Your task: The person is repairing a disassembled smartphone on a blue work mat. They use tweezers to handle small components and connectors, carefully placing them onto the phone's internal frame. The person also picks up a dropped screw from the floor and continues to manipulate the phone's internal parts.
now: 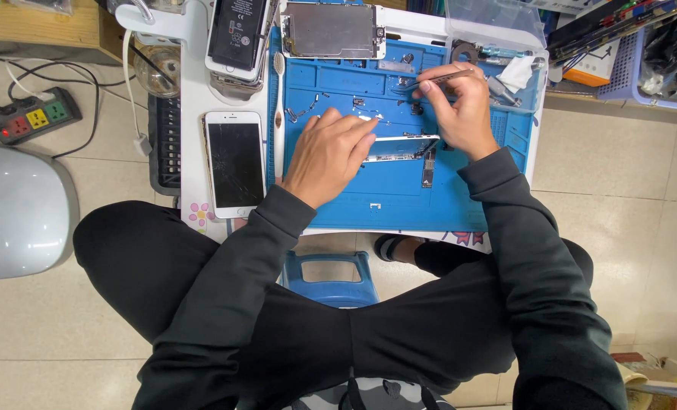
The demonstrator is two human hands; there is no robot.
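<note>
- The left hand (pixel 329 154) lies flat, fingers together, pressing down on the opened phone frame (pixel 399 147) in the middle of the blue work mat (pixel 399 205).
- The right hand (pixel 460 106) pinches a pair of metal tweezers (pixel 430 78), tips pointing left over the mat's upper trays, just above the frame.
- Small screws and metal bits (pixel 308 112) lie scattered on the mat near the left hand.
- A white phone with a cracked dark screen (pixel 234 163) rests face up on the desk (pixel 194 91), just left of the mat.
- A detached display panel (pixel 331 30) lies at the mat's far edge, with another phone, back opened (pixel 237 38), beside it.
- A power strip (pixel 33 118) sits on the floor, well off to the left.
</note>
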